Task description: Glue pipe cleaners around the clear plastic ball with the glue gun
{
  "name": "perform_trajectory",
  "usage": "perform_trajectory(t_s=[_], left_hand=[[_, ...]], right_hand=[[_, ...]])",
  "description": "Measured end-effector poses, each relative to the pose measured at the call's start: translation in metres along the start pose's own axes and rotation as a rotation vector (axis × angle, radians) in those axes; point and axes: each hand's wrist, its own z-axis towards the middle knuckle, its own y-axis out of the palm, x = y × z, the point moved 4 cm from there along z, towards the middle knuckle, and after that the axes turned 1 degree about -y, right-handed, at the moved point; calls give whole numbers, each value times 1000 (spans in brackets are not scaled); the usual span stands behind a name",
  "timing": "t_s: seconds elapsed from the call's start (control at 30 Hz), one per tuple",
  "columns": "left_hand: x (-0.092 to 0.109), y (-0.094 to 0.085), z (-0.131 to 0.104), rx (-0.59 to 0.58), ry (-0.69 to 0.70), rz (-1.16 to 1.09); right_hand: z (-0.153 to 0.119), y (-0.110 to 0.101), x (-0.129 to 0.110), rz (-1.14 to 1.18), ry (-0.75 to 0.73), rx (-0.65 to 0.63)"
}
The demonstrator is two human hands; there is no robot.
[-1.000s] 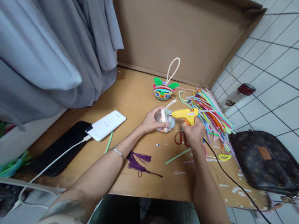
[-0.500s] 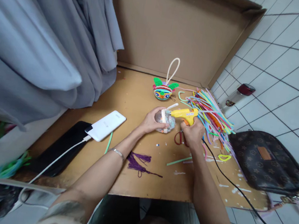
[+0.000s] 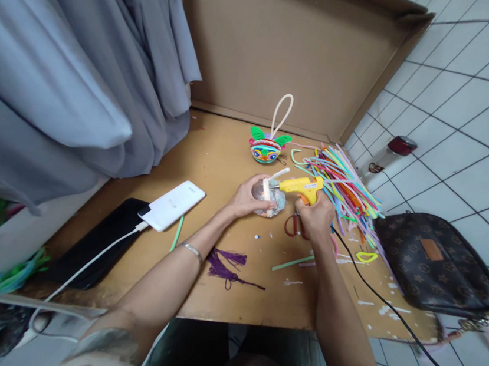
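My left hand [image 3: 246,197] is closed around a clear round ball [image 3: 277,199] that has a pale strip around it and a white end sticking up. In my right hand [image 3: 317,215] is a yellow glue gun [image 3: 300,185], its nozzle touching or very close to the ball near the strip. Red-handled scissors [image 3: 291,225] lie partly under my right hand. Behind the ball sits a colourful animal-face ornament [image 3: 266,150] with green ears and a white loop.
Pipe cleaners [image 3: 346,183] lie in a pile at the right, beside a dark patterned bag [image 3: 448,267]. Purple tassels [image 3: 227,267] are near the front. A white power bank [image 3: 173,205] with a cable rests at the left. A clear bottle [image 3: 387,159] stands behind the pile.
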Motion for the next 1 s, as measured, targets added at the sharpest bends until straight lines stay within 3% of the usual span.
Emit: perform_trajectory(t_s=[0.43,0.63,0.9,1.0], left_hand=[[0,1,0,-18,-2,-29],[2,-2,2,53,74,57],[5,-2,1,65,121,97],[6,-3,1,70,115,106]], right_hand=[[2,1,4,17,-2,-12],[13,10,29,36,117,66],[12,30,37,-246,94,-224],[8,32,33,-343,64,-253]])
